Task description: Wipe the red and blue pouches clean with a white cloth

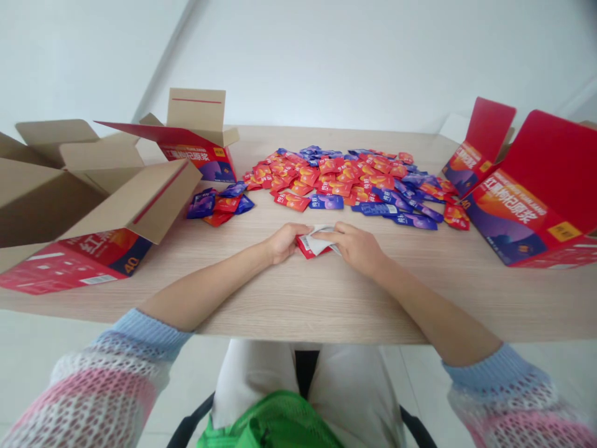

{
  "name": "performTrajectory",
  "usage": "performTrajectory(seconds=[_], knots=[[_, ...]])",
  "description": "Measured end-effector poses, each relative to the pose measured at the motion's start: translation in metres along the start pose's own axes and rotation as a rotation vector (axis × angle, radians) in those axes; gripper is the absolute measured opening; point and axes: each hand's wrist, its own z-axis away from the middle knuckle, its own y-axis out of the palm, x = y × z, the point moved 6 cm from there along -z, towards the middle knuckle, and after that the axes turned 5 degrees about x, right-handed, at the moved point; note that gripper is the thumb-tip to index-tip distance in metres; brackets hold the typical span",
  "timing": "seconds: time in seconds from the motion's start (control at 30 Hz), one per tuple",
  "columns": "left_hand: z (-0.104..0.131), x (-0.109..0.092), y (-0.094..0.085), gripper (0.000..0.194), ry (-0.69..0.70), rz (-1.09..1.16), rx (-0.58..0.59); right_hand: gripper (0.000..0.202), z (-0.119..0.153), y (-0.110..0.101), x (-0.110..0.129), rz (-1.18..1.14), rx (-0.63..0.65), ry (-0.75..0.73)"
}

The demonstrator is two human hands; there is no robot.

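Note:
My left hand (pixel 283 242) pinches the left edge of a small red packet (pixel 308 247) over the front middle of the table. On its right side, my right hand (pixel 357 246) has its fingers closed on a whitish, curved piece (pixel 321 238) that lies over the red packet. Whether this piece is part of the same packet I cannot tell. Beyond both hands spreads a wide pile of red sachets (pixel 333 177) and purple-blue sachets (pixel 405 198). A smaller group of sachets (pixel 221 204) lies to the left, beside the boxes.
A large open carton (pixel 107 249) stands at the left, with a smaller open box (pixel 200 155) behind it. Two open red boxes (pixel 513 211) stand at the right. The wooden table's front edge (pixel 308 333) runs above my lap.

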Motion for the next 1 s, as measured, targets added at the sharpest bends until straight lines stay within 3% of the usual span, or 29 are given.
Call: performTrajectory(seconds=[0.1, 0.2, 0.33, 0.4, 0.47, 0.53, 0.67, 0.77, 0.87, 1.0], knots=[[-0.002, -0.003, -0.004, 0.026, 0.078, -0.048, -0.02, 0.046, 0.001, -0.001, -0.038, 0.03, 0.016, 0.191], [-0.002, -0.012, -0.02, 0.03, 0.245, -0.211, -0.191, 0.042, 0.003, 0.002, -0.07, 0.065, 0.008, 0.302], [0.025, -0.056, -0.038, 0.045, 0.648, -0.983, -0.544, 0.041, 0.003, 0.005, -0.085, 0.086, -0.014, 0.323], [0.042, -0.077, -0.043, 0.044, 0.713, -1.372, -0.699, 0.041, 0.003, 0.004, -0.083, 0.094, -0.022, 0.299], [0.056, -0.097, -0.053, 0.041, 0.66, -1.586, -0.866, 0.04, 0.003, 0.003, -0.079, 0.102, -0.028, 0.28], [0.067, -0.117, -0.067, 0.043, 0.518, -1.688, -1.062, 0.04, 0.003, 0.002, -0.076, 0.102, -0.034, 0.269], [0.077, -0.139, -0.1, 0.044, 0.183, -1.732, -1.34, 0.04, 0.003, 0.002, -0.075, 0.099, -0.04, 0.28], [0.076, -0.139, -0.131, 0.04, -0.027, -1.678, -1.381, 0.039, 0.003, 0.002, -0.075, 0.105, -0.047, 0.295], [0.072, -0.134, -0.156, 0.036, -0.136, -1.657, -1.393, 0.039, 0.003, 0.001, -0.075, 0.113, -0.054, 0.295], [0.057, -0.12, -0.167, 0.035, -0.19, -1.724, -1.231, 0.039, 0.002, 0.0, -0.075, 0.102, -0.043, 0.299]])
